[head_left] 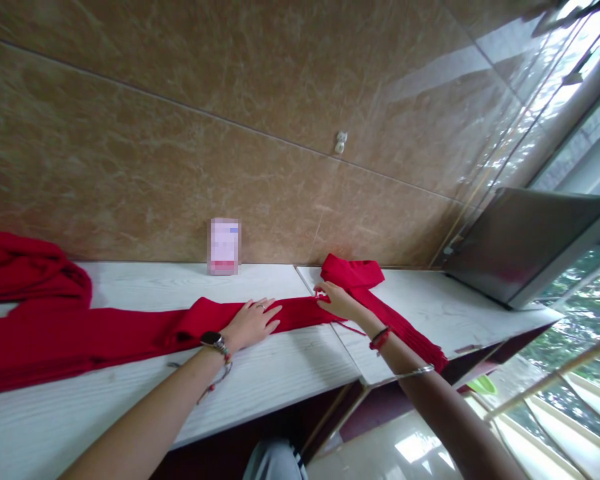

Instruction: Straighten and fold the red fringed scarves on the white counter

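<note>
A long red knitted piece [300, 315] lies along the white counter, with a folded-over part near my left wrist. My left hand [253, 325] rests flat on it, fingers spread, a ring on one finger and a watch at the wrist. At the right end of the strip, the bent fingers of my right hand [333, 300] pinch its edge, where small red loops or strands show. A loose red yarn end [350, 328] trails out below that hand. Beyond it, a second red ribbed piece [395, 323] lies slanting across the counter, folded at its far end.
More red knit [35, 273] is heaped at the far left. A blurred pink-and-white box or phone [224, 247] stands against the tiled wall [180, 167]. A grey boxy appliance [525, 243] stands at the right end of the white counter [275, 373], near the windows.
</note>
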Tool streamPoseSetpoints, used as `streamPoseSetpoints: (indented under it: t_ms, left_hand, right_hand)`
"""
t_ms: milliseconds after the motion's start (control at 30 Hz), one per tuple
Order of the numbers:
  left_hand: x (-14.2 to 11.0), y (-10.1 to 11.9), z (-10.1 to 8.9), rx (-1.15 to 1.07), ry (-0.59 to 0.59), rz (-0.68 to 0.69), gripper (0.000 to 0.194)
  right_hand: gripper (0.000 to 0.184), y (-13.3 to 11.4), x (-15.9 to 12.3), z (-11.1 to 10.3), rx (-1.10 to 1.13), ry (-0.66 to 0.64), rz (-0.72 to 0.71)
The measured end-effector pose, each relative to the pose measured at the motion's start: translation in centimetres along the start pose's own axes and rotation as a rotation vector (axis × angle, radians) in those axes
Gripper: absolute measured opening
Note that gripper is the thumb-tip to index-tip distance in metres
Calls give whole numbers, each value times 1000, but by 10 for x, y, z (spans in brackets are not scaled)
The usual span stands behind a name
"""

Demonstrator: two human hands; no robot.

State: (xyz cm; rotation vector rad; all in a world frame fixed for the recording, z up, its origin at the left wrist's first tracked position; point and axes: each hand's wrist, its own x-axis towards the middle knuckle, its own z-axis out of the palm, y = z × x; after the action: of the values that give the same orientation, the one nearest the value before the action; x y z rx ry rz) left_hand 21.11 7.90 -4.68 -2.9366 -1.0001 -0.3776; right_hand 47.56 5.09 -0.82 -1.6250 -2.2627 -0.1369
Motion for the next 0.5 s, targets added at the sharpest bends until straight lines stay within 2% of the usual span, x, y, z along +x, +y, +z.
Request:
streamPoseSetpoints:
  t_ms: [67,133,233,300,400,500]
  left_hand:
    - [0,0,0,10,-4,0,41]
    - [0,0,0,15,-5,0,41]
    - [-1,0,-1,14,-4,1,42]
    - [-1,0,-1,14,-2,-1,42]
    - [-1,0,0,12,7,1,42]
    - [-1,0,1,9,16,6,42]
  right_hand:
    - [47,-3,9,16,-41,-68,75]
    - [46,3,11,24,-121,-81,178]
    - [31,23,4,18,-214,-15,280]
    - [29,35,-4,7,-235,17,302]
    - [35,37,-12,-8,-198,92,207]
    - [35,23,-11,-7,-50,81,-62]
